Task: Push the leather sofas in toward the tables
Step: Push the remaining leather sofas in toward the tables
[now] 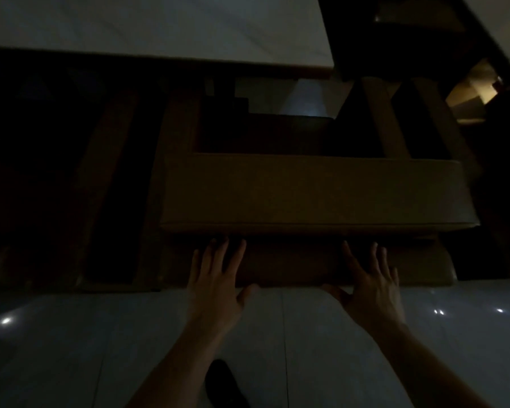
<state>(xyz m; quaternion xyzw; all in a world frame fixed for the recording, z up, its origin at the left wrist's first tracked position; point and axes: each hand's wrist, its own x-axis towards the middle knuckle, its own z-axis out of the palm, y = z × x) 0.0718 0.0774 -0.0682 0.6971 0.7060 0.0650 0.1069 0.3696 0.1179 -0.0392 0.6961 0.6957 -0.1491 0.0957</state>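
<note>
Fingers [236, 254] of the left hand [215, 278] are spread flat, tips up against the back panel of the brown leather sofa [315, 192], right under the overhanging lip of its backrest. Nothing gripped, just open palm pressing on. Thumb [248, 291] hooks along the bottom edge of the sofa where it meets the floor. Right hand [371, 284] is the same deal: fingers splayed, flat on the back panel, thumb out toward the middle, nothing grasped. Both hands sit near the center of the sofa back w/ a gap between them.

Pretty dark so details are rough. The sofa is straight ahead, seen from behind and above; its armrests run away from the camera toward a white tabletop [147, 28] whose near edge crosses the top of the frame. Can't tell if the sofa front touches the table or not, too dark in there.

To the left there's a second sofa [109, 184] just beside the first, backs roughly lined up along the same floor line. Right side of the pushed sofa has a dark strip of open room next to it, then more dark furniture at the top right, can't make out what.

Behind the sofa, pale glossy tile floor [71, 334] is wide open, a few light reflections on it. A dark shoe [223, 384] shows at the bottom between the forearms.
</note>
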